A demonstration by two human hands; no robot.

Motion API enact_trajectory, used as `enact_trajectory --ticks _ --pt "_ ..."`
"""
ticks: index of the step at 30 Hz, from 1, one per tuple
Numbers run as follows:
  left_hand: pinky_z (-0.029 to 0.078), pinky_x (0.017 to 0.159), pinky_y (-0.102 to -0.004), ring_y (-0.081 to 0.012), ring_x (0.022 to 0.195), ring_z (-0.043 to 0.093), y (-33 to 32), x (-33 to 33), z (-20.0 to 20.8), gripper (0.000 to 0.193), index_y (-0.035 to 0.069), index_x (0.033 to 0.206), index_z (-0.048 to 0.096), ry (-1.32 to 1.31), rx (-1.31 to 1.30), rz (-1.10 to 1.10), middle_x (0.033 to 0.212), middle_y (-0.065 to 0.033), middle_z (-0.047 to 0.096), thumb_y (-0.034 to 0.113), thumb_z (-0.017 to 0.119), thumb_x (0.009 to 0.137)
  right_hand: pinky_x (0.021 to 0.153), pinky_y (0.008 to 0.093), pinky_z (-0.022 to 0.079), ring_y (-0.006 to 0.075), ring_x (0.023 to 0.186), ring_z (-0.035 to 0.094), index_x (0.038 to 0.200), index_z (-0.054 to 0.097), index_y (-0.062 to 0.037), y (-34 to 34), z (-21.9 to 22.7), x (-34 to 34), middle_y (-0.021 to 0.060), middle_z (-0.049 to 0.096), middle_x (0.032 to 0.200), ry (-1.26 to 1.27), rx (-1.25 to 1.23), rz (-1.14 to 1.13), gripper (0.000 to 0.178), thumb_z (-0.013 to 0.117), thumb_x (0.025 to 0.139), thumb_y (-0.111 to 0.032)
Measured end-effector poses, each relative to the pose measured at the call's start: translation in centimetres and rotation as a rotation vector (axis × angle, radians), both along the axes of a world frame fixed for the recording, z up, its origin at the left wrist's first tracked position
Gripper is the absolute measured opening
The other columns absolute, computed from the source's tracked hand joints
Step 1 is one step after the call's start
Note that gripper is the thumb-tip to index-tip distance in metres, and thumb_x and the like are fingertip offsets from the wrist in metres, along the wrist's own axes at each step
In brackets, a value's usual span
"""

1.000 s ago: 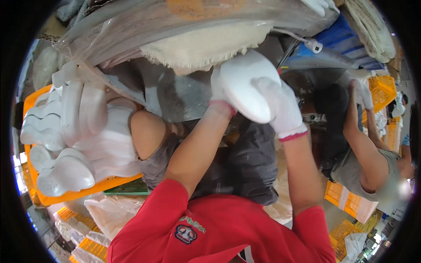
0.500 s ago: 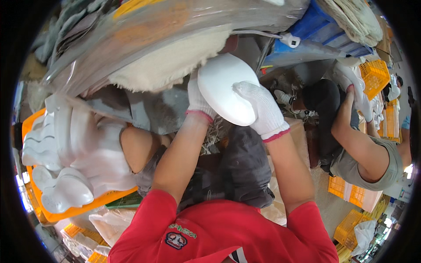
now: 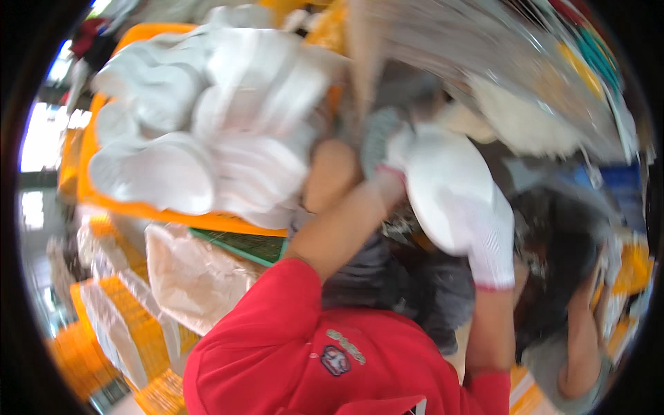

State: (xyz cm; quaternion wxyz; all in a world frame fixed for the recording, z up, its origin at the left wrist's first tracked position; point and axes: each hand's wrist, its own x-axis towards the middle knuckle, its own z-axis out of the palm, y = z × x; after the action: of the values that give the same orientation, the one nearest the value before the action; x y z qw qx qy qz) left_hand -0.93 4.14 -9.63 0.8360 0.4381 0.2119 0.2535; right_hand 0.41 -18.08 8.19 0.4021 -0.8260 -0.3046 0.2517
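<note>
A smooth white oval piece (image 3: 443, 183) with a rounded outline is held up before my lap; its material cannot be told. My left hand (image 3: 397, 153), in a white knit glove with a pink cuff, grips its left edge, the fingers blurred and partly hidden. My right hand (image 3: 488, 225), gloved alike, holds its lower right side, and glove and piece nearly blend together. To the left, an orange crate (image 3: 228, 221) is heaped with similar white curved pieces (image 3: 162, 173), stacked in rows.
A plastic-wrapped bench edge (image 3: 498, 55) with a cream fabric pad (image 3: 526, 117) lies beyond my hands. Yellow crates (image 3: 124, 311) and a pale plastic bag (image 3: 194, 277) stand at the lower left. Another person's arm (image 3: 584, 332) shows at the right.
My view has swung left, so the crate of white pieces sits nearer the middle. Both hands keep hold of the oval piece, which now appears further right and turned, with motion blur.
</note>
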Motion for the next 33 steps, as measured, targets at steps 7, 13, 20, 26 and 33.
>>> enact_trajectory --ticks 7,13,20,26,33 --pt "0.058 0.098 -0.0441 -0.0374 0.112 0.076 -1.2 -24.0 17.1 0.05 0.0 0.121 0.076 0.273 1.21 -0.009 0.114 -0.0248 0.075 0.042 0.086 0.097 0.104 0.0368 0.057 0.0232 0.115 0.073 0.139 0.067 0.0081 -19.1 -5.6 -1.6 0.0149 0.077 0.128 -0.39 -0.404 -0.211 0.048 0.079 0.096 -0.007" --pt "0.045 0.122 -0.0578 -0.0385 0.141 0.061 8.8 -35.5 22.6 0.067 0.004 0.144 0.066 1.295 1.847 0.397 0.152 -0.0152 0.065 0.017 0.091 0.084 0.113 0.0369 0.054 0.0239 0.125 0.071 0.146 0.063 0.0107 -27.0 -8.6 -2.6 0.0189 0.074 0.136 -0.478 -0.687 -0.22 0.046 0.072 0.102 -0.002" --pt "0.06 0.105 -0.0349 -0.0182 0.118 0.075 4.4 -37.7 26.1 0.056 -0.007 0.145 0.067 0.427 1.021 1.0 0.136 -0.0126 0.077 0.004 0.087 0.095 0.118 0.0393 0.051 0.0266 0.135 0.066 0.16 0.054 0.0053 -1.4 -0.3 -10.2 0.0184 0.067 0.151 0.455 0.327 0.227 0.067 0.077 0.097 0.0" --pt "0.059 0.105 -0.0316 -0.0151 0.118 0.072 2.5 -38.7 26.6 0.052 -0.007 0.152 0.061 0.419 0.474 0.814 0.133 -0.011 0.075 0.006 0.078 0.104 0.108 0.0346 0.055 0.0219 0.132 0.064 0.162 0.043 0.005 20.2 3.8 -20.8 0.0191 0.064 0.148 1.07 0.473 0.636 0.077 0.079 0.095 -0.006" --pt "0.063 0.1 -0.0435 -0.027 0.107 0.077 6.0 -48.8 40.2 0.033 -0.003 0.131 0.073 0.206 1.124 1.507 0.119 -0.0154 0.078 0.018 0.059 0.111 0.083 0.0322 0.06 0.0166 0.097 0.072 0.134 0.071 0.0072 21.4 0.9 -21.9 0.0106 0.078 0.113 0.777 0.252 0.583 0.04 0.076 0.099 -0.012"
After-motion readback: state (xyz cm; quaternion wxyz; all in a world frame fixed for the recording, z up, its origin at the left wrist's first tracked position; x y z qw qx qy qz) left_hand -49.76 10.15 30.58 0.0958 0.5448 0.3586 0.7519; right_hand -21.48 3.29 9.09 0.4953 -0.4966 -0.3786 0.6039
